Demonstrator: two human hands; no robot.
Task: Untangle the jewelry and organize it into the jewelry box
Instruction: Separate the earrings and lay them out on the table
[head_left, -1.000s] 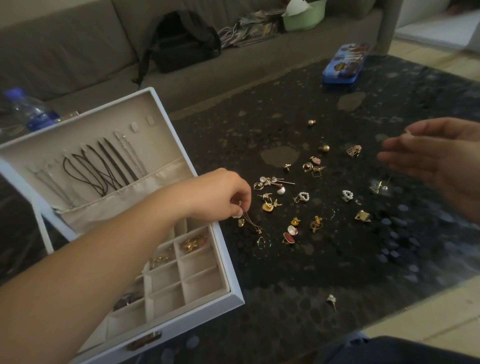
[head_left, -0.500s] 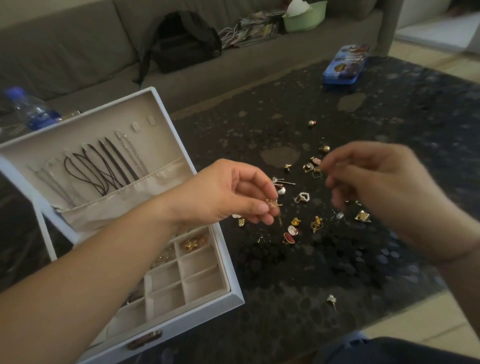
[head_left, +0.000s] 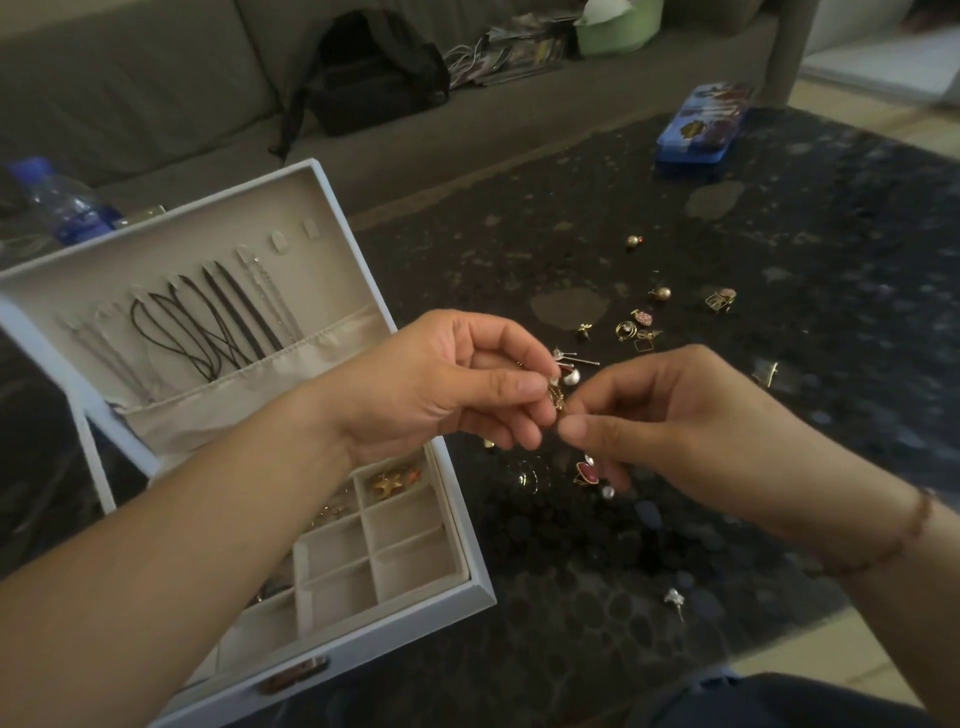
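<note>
Since the earlier frame the right hand (head_left: 691, 431) had come in from the side to meet the left hand (head_left: 447, 384) above the desk (head_left: 597, 597), and both now pinched one small gold piece (head_left: 557, 399) between thumb and fingers — the left gripping its upper end, the right its lower. Nearest, the jewelry box (head_left: 395, 618) stood open with most compartments bare; a gold starfish-like piece (head_left: 390, 482) lay in one of the far ones, and cords (head_left: 208, 332) hung inside the lid. Beyond the hands, loose earrings (head_left: 641, 327) were scattered over the desk — a stray stud (head_left: 674, 598) lay apart, near the front edge. By that showing, the sorting looked barely begun.
</note>
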